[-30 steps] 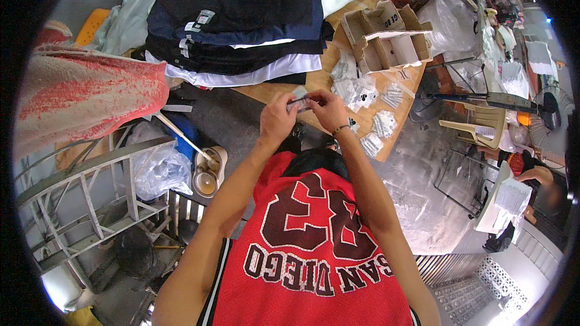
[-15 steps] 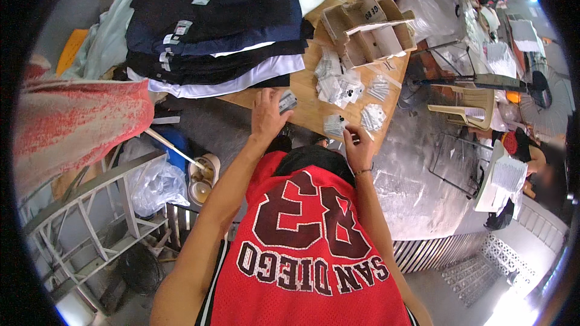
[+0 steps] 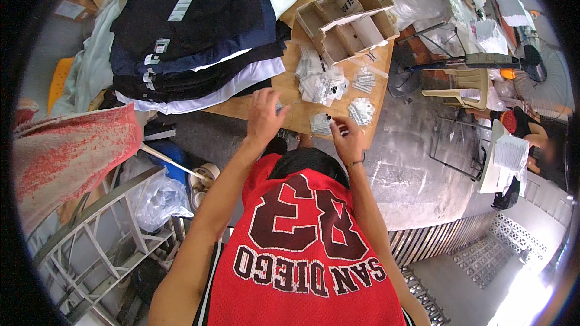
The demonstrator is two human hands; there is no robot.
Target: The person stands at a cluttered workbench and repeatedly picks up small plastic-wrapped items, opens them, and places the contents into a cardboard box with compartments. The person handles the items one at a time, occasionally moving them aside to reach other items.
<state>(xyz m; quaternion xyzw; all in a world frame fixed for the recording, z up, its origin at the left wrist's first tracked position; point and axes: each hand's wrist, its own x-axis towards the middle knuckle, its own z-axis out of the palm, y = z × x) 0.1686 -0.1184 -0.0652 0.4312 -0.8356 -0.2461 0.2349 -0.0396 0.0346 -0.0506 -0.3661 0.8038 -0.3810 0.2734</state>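
My left hand point(image 3: 264, 113) is at the table's near edge with its fingers bent round a small flat grey packet point(image 3: 279, 107). Most of that packet is hidden behind the hand. To the right, my right hand point(image 3: 350, 137) has its fingers curled, the tips at the edge of a small pile of white labels point(image 3: 320, 124). Whatever lies between those fingertips is too small to make out. Beyond it are a fanned white label bundle point(image 3: 361, 111), another bundle point(image 3: 364, 79) and a larger heap of clear packets point(image 3: 322, 83) on the wooden table point(image 3: 296, 118).
A tall stack of dark folded garments point(image 3: 193, 30) covers the table's left part. Behind the packets stands a divided cardboard box point(image 3: 347, 21). A red-stained cloth point(image 3: 78, 157) and a metal ladder point(image 3: 90, 235) are at left; a beige chair point(image 3: 462, 87) and a seated person point(image 3: 534, 139) at right.
The view has shifted, so the table sits lower and further left. My left hand has turned over the grey packet, now mostly covered. The right hand stays beside the small label pile.
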